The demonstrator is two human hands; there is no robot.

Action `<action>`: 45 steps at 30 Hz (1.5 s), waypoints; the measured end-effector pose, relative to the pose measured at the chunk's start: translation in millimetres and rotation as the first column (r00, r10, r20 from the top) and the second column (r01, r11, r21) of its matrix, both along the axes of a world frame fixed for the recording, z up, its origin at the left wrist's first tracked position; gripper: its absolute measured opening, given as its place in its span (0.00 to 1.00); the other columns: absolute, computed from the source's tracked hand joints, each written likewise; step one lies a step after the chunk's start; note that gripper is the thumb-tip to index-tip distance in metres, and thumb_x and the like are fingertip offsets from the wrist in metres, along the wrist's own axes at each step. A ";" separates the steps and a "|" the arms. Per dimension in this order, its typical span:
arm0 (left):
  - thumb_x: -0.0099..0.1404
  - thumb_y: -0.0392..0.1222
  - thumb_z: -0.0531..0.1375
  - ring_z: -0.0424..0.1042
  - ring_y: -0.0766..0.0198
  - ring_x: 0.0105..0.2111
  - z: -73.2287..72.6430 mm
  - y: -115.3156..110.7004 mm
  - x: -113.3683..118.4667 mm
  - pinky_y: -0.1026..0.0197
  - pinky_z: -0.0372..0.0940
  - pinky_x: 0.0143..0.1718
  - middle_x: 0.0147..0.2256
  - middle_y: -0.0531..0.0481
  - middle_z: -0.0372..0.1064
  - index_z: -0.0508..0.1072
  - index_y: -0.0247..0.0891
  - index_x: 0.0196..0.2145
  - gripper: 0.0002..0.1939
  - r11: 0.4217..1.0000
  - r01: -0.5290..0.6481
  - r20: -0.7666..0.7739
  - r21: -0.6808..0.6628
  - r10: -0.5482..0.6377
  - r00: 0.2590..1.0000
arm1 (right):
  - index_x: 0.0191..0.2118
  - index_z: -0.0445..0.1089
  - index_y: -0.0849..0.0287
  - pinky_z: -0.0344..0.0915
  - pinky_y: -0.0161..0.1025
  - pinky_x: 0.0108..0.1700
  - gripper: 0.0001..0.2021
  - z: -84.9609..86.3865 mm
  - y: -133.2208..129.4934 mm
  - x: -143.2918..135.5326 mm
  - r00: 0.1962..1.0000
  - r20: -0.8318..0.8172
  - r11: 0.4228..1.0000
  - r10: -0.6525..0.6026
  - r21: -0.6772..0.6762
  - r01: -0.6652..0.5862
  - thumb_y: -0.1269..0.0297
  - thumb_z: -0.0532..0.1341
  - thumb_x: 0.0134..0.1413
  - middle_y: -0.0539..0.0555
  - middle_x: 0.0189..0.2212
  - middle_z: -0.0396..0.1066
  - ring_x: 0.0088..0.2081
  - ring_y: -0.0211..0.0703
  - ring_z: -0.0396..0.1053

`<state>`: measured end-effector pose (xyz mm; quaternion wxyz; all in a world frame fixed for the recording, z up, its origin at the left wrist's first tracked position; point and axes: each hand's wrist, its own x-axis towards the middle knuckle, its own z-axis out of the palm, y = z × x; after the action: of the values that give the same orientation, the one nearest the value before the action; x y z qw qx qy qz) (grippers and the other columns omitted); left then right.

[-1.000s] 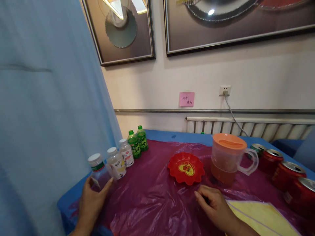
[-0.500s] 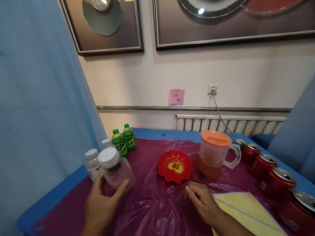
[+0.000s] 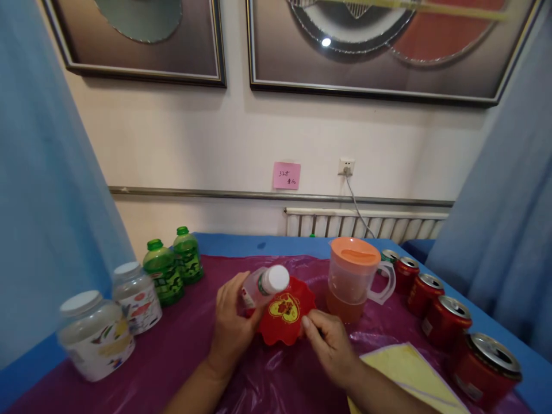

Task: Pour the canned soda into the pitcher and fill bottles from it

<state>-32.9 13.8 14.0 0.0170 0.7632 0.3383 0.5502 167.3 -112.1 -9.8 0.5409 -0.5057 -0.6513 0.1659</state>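
Note:
My left hand (image 3: 233, 322) is wrapped round a small clear bottle (image 3: 255, 287) with a white cap and a green band at its neck. The bottle leans to the right over the red scalloped plate (image 3: 282, 330), which carries a yellow printed design. My palm and fingers cover much of the bottle's body. At the plate's right rim, my right hand (image 3: 332, 345) is closed, its thumb and forefinger pinching the edge. An orange-lidded jug (image 3: 342, 287) with amber liquid stands beyond that hand.
Two white-lidded jars (image 3: 97, 345) and two green bottles (image 3: 166, 276) line the left side. Several open cans (image 3: 444, 322) run along the right. A yellow cloth (image 3: 405, 374) lies near my right forearm. Purple plastic sheeting (image 3: 172, 356) covers the blue table.
My left hand has carried the clear bottle rightward from beside the jars and tilted it over the plate. My right hand has come to the plate's rim. The view has shifted.

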 end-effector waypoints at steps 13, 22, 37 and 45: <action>0.68 0.35 0.57 0.65 0.48 0.56 -5.7 4.2 -9.7 0.44 0.57 0.59 0.55 0.40 0.69 0.63 0.43 0.64 0.27 0.957 0.069 -0.375 0.283 0.045 0.926 | 0.60 0.59 0.51 0.69 0.39 0.39 0.24 -23.5 -5.8 2.9 0.977 -0.190 0.983 -0.096 0.134 0.122 0.59 0.64 0.61 0.51 0.37 0.71 0.36 0.44 0.70; 0.68 0.33 0.55 0.66 0.47 0.55 -10.8 0.6 -1.5 0.40 0.56 0.59 0.54 0.41 0.71 0.64 0.48 0.64 0.28 0.943 0.154 -0.439 0.296 -0.009 0.898 | 0.52 0.66 0.52 0.70 0.36 0.39 0.17 -16.3 -4.5 9.1 0.968 -0.223 0.990 -0.117 0.048 0.131 0.57 0.65 0.61 0.51 0.39 0.76 0.38 0.43 0.74; 0.68 0.34 0.54 0.65 0.45 0.58 -8.3 4.5 -0.3 0.40 0.56 0.59 0.54 0.40 0.72 0.66 0.45 0.62 0.25 0.949 0.151 -0.448 0.275 -0.012 0.894 | 0.42 0.68 0.55 0.62 0.33 0.29 0.11 -10.8 -0.6 5.0 0.939 -0.308 0.987 -0.152 -0.006 0.158 0.55 0.66 0.61 0.47 0.29 0.74 0.27 0.37 0.68; 0.68 0.35 0.55 0.68 0.49 0.56 -8.3 5.8 -2.1 0.42 0.54 0.61 0.54 0.42 0.72 0.67 0.47 0.62 0.25 0.957 0.145 -0.431 0.253 -0.023 0.902 | 0.49 0.70 0.53 0.69 0.35 0.39 0.11 -9.4 -1.1 6.8 0.966 -0.240 0.988 -0.100 0.092 0.126 0.64 0.65 0.60 0.50 0.38 0.76 0.37 0.41 0.74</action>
<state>-35.0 19.6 5.7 -0.1404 0.8729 0.2194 0.4125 174.1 -113.1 -19.2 0.6490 -0.4892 -0.5608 0.1582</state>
